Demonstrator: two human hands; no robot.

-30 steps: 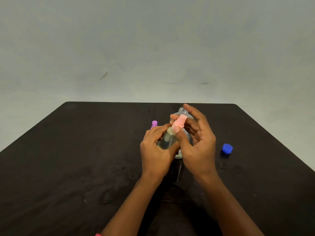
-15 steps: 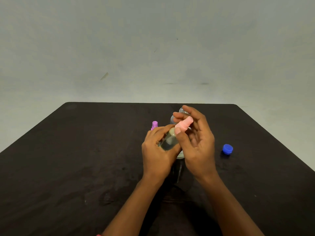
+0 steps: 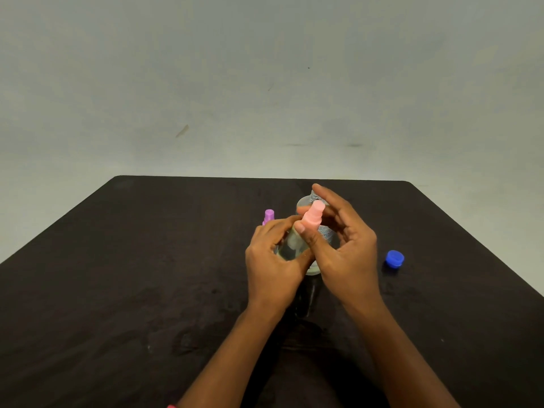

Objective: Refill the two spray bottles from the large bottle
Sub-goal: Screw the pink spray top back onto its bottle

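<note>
My left hand is wrapped around a small clear spray bottle with liquid in it, held tilted over the middle of the black table. My right hand pinches the bottle's pink spray head between thumb and fingers. Behind my hands stands the large clear bottle, uncapped and mostly hidden. A second spray bottle shows only its purple head, just left of my left hand.
The large bottle's blue cap lies on the table to the right of my right hand. A plain pale wall rises behind the table's far edge.
My right hand's fingers have shifted around the pink spray head, which has tipped a little further to the right. My left hand has kept its hold on the small bottle.
</note>
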